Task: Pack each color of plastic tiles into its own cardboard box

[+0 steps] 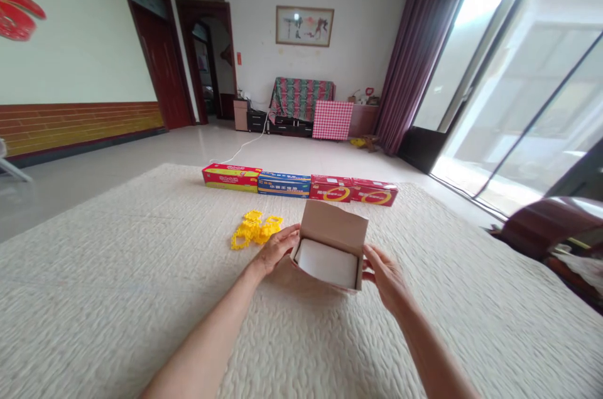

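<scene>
An opened cardboard box [333, 223] is between my hands, its brown lid flap raised at the back. Inside lies a flat white thing [327, 262] that I cannot name. Fingers of my left hand [277, 249] press on the box's left side. At the right side, my right hand [384, 272] grips with the thumb near the top edge and fingers along the wall. Just beyond my left hand lies a small heap of yellow plastic pieces [257, 229] with open frames and toothed edges.
Behind the box stands a row of closed boxes: a red and green box [232, 178], a blue box [284, 185] and two red boxes [330, 189]. All rest on a cream quilted cover [141, 273]. A dark red wooden armrest [551, 229] is at the right.
</scene>
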Motion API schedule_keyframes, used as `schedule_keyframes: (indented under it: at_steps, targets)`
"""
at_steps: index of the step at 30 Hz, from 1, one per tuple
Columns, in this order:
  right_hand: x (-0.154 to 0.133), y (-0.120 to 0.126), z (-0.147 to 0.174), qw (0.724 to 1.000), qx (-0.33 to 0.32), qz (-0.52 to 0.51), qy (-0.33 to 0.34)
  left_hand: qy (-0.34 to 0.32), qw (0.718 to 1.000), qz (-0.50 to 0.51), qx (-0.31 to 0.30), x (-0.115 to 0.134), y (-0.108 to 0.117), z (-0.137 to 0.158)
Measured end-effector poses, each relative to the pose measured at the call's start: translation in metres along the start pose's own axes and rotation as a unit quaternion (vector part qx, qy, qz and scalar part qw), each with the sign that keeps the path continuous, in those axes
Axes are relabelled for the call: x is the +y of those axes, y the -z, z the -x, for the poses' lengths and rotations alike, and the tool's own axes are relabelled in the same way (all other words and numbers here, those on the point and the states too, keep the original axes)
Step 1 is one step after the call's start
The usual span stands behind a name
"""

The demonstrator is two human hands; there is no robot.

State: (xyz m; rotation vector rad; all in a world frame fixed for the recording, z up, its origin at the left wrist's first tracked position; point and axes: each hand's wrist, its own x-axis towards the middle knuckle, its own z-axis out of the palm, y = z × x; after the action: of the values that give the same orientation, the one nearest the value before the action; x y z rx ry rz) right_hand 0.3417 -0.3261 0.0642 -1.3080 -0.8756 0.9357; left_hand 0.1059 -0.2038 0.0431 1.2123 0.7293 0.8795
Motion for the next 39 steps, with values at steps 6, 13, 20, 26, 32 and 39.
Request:
schedule_keyframes:
  at_steps: [6, 13, 20, 26, 32, 39]
  targets:
    - [0.009, 0.004, 0.001, 0.998, -0.012, -0.049, -0.022, -0.033, 0.999, -0.031, -0.010, -0.009, 0.004, -0.005]
    - [0.001, 0.005, 0.004, 0.994, -0.033, -0.091, -0.047, -0.011, 1.000, -0.019, 0.005, -0.005, 0.003, -0.004]
    - [-0.007, 0.008, 0.009, 0.998, -0.055, -0.012, -0.036, -0.022, 1.000, -0.001, -0.022, -0.004, 0.003, -0.004]
    - [-0.011, 0.010, 0.014, 0.994, -0.073, 0.086, 0.002, -0.025, 0.999, -0.002, -0.023, -0.008, 0.005, -0.006]
    - [-0.005, 0.008, 0.010, 0.984, -0.062, 0.161, 0.043, -0.026, 0.999, 0.007, -0.023, -0.008, 0.004, -0.005]
    - [0.004, 0.012, 0.007, 0.971, -0.034, 0.228, 0.065, -0.051, 0.996, 0.016, -0.070, -0.010, 0.006, -0.002]
